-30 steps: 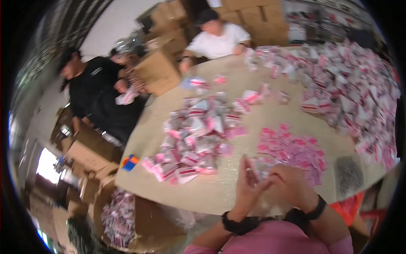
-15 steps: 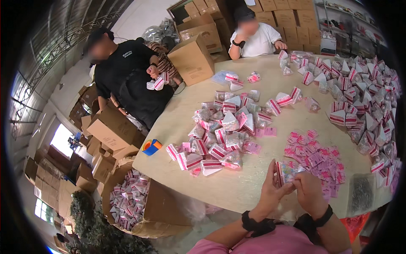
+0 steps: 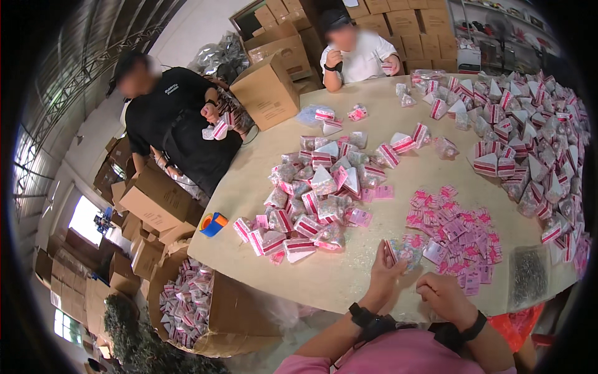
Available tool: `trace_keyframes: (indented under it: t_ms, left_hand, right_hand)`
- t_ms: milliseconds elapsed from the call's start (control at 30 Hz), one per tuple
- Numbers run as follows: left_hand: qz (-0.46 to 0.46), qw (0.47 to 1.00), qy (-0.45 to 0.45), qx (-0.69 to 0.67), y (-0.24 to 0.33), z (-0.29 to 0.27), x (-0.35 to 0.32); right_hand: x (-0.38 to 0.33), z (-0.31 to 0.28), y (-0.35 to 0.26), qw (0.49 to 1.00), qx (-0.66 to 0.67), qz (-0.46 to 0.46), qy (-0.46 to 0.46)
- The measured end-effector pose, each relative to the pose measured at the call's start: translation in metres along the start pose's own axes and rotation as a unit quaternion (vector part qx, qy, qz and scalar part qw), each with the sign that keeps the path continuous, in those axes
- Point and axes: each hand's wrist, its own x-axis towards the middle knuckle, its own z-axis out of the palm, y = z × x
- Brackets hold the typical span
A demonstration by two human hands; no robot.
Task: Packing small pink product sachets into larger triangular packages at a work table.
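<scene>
My left hand (image 3: 385, 274) grips a small clear packet (image 3: 408, 254) with colourful contents and a pink-and-white card edge, just above the table's near side. Beside it and lower, my right hand (image 3: 443, 296) is closed, its fingers curled together, apart from the packet. Whatever the right fingers may pinch is hidden. Beyond both hands lies a loose heap of pink printed tags (image 3: 458, 230). To the left of the tags is a pile of similar packets with pink-and-white cards (image 3: 311, 199).
A larger packet heap (image 3: 523, 137) covers the table's right side. A clear container of thin dark pieces (image 3: 528, 277) sits near the right edge. A blue-and-orange tape dispenser (image 3: 213, 224) stands at the left edge, above a carton of packets (image 3: 218, 311). Two co-workers stand across the table.
My right hand has come away from the packet and dropped lower, while my left hand keeps hold of it. The view has shifted slightly. The co-worker in white now holds a packet.
</scene>
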Motion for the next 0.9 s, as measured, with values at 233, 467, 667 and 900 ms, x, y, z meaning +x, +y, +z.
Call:
trace_keyframes:
  t_ms: [233, 467, 667, 900]
  left_hand:
    - [0.041, 0.98, 0.045, 0.188, -0.008, 0.017, 0.004]
    - [0.135, 0.939, 0.052, 0.312, -0.014, -0.006, -0.004]
    - [0.341, 0.799, -0.156, 0.47, 0.045, 0.028, -0.041]
    - [0.325, 0.763, -0.277, 0.486, 0.051, 0.027, -0.038]
  right_hand:
    - [-0.004, 0.002, 0.012, 0.998, 0.046, 0.041, 0.001]
    - [-0.005, 0.002, 0.015, 0.99, 0.097, 0.099, -0.005]
    - [0.002, -0.006, 0.007, 0.954, 0.244, 0.174, -0.015]
    - [-0.004, -0.015, 0.02, 0.91, 0.346, 0.203, -0.106]
